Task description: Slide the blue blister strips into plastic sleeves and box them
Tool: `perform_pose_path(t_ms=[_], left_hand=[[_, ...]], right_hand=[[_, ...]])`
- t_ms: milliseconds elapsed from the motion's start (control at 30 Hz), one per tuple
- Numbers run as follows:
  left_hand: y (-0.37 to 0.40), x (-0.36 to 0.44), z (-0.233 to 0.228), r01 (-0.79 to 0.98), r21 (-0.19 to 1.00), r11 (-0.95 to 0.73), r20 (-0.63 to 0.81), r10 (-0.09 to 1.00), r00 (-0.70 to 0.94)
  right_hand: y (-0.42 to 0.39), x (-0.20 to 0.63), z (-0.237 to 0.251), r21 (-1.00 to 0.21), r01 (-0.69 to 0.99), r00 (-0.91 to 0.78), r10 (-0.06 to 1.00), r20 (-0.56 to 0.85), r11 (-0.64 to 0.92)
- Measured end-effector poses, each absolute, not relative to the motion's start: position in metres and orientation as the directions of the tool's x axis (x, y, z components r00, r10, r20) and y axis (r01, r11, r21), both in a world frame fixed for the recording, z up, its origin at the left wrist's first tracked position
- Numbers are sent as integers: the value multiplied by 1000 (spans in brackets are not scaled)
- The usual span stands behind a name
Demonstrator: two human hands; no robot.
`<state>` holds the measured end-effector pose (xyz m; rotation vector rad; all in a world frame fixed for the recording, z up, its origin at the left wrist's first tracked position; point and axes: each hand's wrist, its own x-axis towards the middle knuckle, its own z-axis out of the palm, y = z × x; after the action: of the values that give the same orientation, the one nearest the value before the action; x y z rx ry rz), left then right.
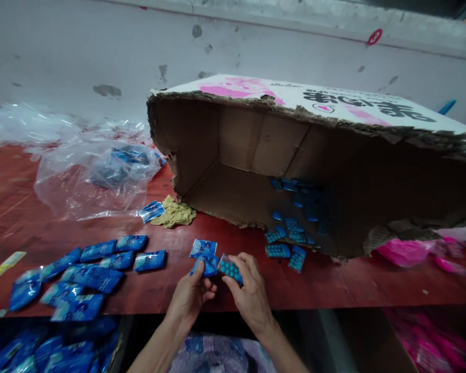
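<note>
Small clear packet of blue beads (pixel 230 269) pinched at table edge in right hand (pixel 249 295), thumb below, fingertips curled over top. Just beside it, touching, blue sachets (pixel 205 257) gripped by left hand (pixel 189 296), thumb pressed on top, other fingers folded underneath. Both forearms raised from below, wrists close together, palms turned toward each other above red tabletop (pixel 326 282).

Beyond hands, torn cardboard box (pixel 256 140) lying on its side, open mouth facing forward; blue packets (pixel 295 217) piled on its lower wall, spilling over ragged lip onto table. Left of box, crumpled tan glove (pixel 174 212), then clear plastic bag (pixel 93 171) with blue packets inside. Spread of loose sachets (pixel 85 274) at near left. More blue packets in bin (pixel 50 349) under table edge. Pink packets (pixel 415 254) at right, by box corner.
</note>
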<state>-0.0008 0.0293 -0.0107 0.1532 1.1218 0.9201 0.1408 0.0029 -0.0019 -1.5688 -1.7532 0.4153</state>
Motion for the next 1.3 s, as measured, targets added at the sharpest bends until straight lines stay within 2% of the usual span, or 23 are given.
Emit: perform_pose_path(t_ms=[367,633,933,1133,1300], left_hand=[[27,0,-7,-580,522,626,-697,705,133],[28,0,-7,-577,525,626,-688,711,145],[29,-1,-10,-592,461,661,-732,660,168],[28,-2,-10,-583,498,641,-706,691,156],[27,-3,-9,-556,503,662,-693,693,199]], right_hand=[[0,135,-3,-520,802,-73,912,404,295],[-2,137,-5,-472,817,-115,895,431,332],[-3,139,-16,-364,820,-179,803,569,441],[-1,141,-16,-473,759,-140,821,554,448],[0,143,-12,-507,717,-166,823,543,479]])
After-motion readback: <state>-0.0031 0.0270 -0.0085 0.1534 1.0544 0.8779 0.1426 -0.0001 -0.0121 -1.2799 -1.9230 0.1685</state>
